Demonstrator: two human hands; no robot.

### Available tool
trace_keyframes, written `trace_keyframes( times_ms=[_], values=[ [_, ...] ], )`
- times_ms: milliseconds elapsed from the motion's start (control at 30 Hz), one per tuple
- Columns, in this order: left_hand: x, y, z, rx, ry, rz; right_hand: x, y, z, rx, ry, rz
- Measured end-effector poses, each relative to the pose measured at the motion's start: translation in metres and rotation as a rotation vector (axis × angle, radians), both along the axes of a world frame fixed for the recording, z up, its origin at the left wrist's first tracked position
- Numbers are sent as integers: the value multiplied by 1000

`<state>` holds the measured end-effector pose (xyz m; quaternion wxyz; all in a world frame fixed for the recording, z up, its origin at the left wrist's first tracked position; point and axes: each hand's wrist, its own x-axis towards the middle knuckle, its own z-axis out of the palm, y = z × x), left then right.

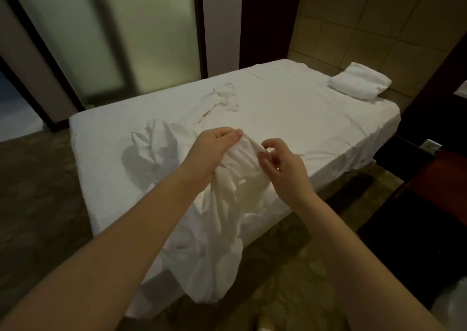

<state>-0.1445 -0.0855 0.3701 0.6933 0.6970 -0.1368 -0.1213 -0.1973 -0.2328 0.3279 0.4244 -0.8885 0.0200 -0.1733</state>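
A crumpled white sheet (222,219) lies bunched across the bed (316,118) and hangs over its near edge toward the floor. My left hand (214,151) grips a gathered fold of the sheet, thumb and fingers closed on the cloth near its top edge. My right hand (280,164) is just to the right, fingers curled, pinching the same edge of the sheet between thumb and fingertips. The part of the sheet held between both hands is lifted above the mattress.
A white pillow (358,83) lies at the far right end of the bed by the tiled wall. Frosted glass doors (113,35) stand behind the bed. Patterned carpet (38,191) surrounds it. Dark wooden furniture (434,179) stands on the right.
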Motion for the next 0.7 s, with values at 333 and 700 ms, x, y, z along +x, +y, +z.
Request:
trace_keyframes(
  times_ms=[333,700],
  values=[
    [108,-10,75,-232,-36,459,148,-82,0,-49,112,-95],
    [261,61,76,890,-184,488,331,-35,111,23,102,196]
  ],
)
